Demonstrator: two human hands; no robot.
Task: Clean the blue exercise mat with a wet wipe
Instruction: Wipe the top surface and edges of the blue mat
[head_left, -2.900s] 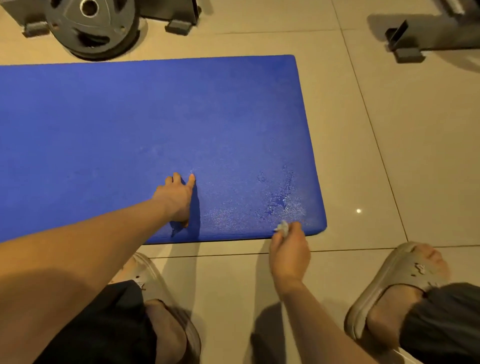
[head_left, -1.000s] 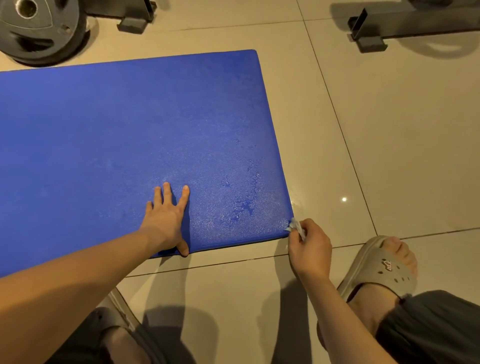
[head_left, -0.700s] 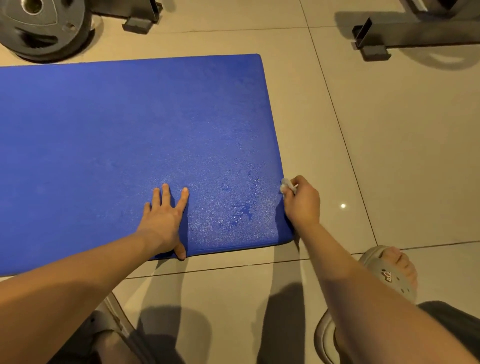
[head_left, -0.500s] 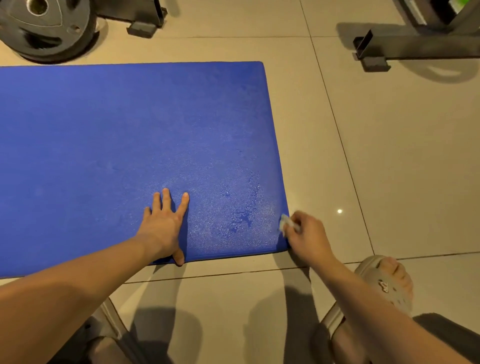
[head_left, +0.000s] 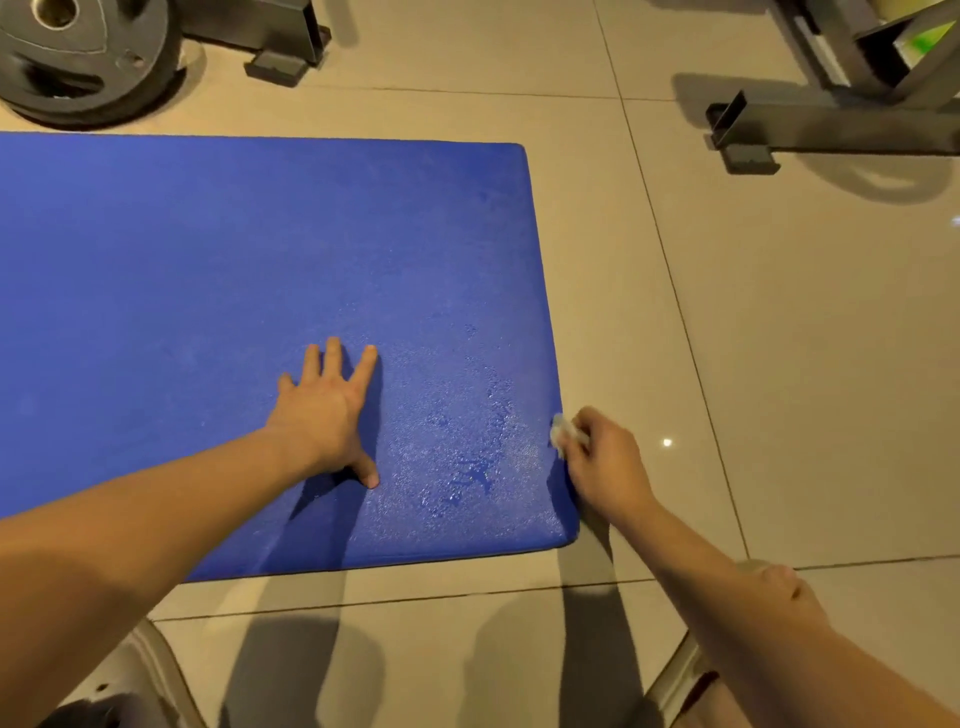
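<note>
Head view: right hand (head_left: 605, 462) pinches a small, limp, crumpled white wet wipe (head_left: 562, 432) against the soft blue foam mat (head_left: 208, 270)'s edge; flat, open-fingered left hand (head_left: 324, 410) steadies it.

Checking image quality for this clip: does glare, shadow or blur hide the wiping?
Head view: no. One small glare dot on the floor tile beside the right hand; the wet wipe looks slightly soft at the blue mat's edge; the left hand shadows the mat lightly.
</note>
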